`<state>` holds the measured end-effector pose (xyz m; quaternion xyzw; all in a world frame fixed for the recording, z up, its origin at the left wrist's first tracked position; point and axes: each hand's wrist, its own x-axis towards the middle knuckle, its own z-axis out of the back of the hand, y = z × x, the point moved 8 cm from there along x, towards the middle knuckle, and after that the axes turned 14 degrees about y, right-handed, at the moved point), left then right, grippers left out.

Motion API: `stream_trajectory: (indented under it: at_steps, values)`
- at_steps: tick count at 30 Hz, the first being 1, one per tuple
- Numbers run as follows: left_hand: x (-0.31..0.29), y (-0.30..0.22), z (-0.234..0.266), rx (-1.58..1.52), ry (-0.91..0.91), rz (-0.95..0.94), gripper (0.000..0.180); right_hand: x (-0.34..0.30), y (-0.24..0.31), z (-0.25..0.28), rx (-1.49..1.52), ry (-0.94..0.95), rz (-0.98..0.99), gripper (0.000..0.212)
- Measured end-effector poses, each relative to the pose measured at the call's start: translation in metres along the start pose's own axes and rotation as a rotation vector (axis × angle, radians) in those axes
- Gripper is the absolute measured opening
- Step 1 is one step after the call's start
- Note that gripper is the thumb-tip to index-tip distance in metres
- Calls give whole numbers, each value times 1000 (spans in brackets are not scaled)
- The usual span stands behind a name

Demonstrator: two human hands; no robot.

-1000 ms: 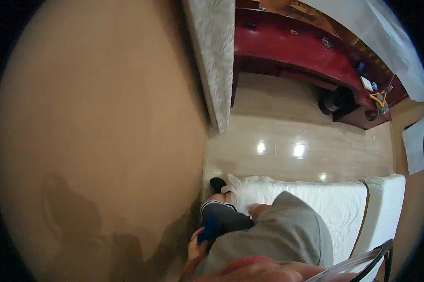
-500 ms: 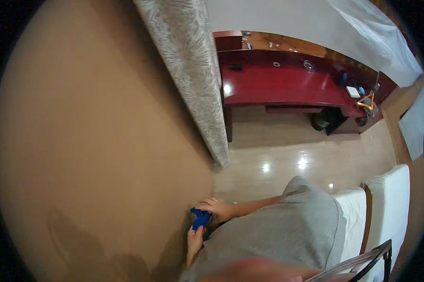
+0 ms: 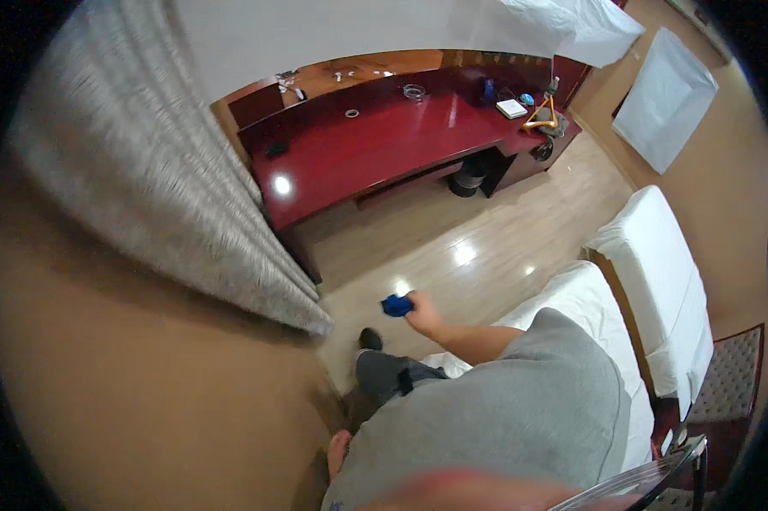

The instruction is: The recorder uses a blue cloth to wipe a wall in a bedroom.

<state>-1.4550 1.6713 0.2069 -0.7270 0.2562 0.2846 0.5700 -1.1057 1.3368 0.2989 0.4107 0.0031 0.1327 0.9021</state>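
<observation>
Out in front of my body, above the floor, my right hand (image 3: pixel 423 314) is closed on one end of a crumpled blue cloth (image 3: pixel 395 306). The rest of the cloth sticks out to the left of my fingers and touches nothing else. My left hand (image 3: pixel 339 450) hangs low beside my grey shirt, close to the brown wall (image 3: pixel 171 400). It is small and partly hidden by my body, so its fingers cannot be made out.
A grey patterned curtain (image 3: pixel 188 196) hangs at the left. Ahead stands a long dark red desk (image 3: pixel 375 140), with a bin (image 3: pixel 466 181) beneath it. White-covered beds (image 3: pixel 652 272) lie to the right. One dark shoe (image 3: pixel 370 339) shows on the light floor (image 3: pixel 435 243).
My body has turned to the right, away from the wall. Both hands were at the blue cloth by the wall; now only my right hand holds it, and my left has dropped away.
</observation>
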Motion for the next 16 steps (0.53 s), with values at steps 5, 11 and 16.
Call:
stream_trajectory:
  at_steps: [5, 11, 16]
  values:
    - [96, -34, -8, 155, 24, -113, 36, 138, -108, 57, 312, -21, -490, 28]
    - [277, -186, -33, 214, 28, -285, 32, 358, -125, 164, 116, -357, -29, 40]
    - [363, -251, -22, 609, 133, 246, 31, 360, -252, 124, 457, 320, -740, 60]
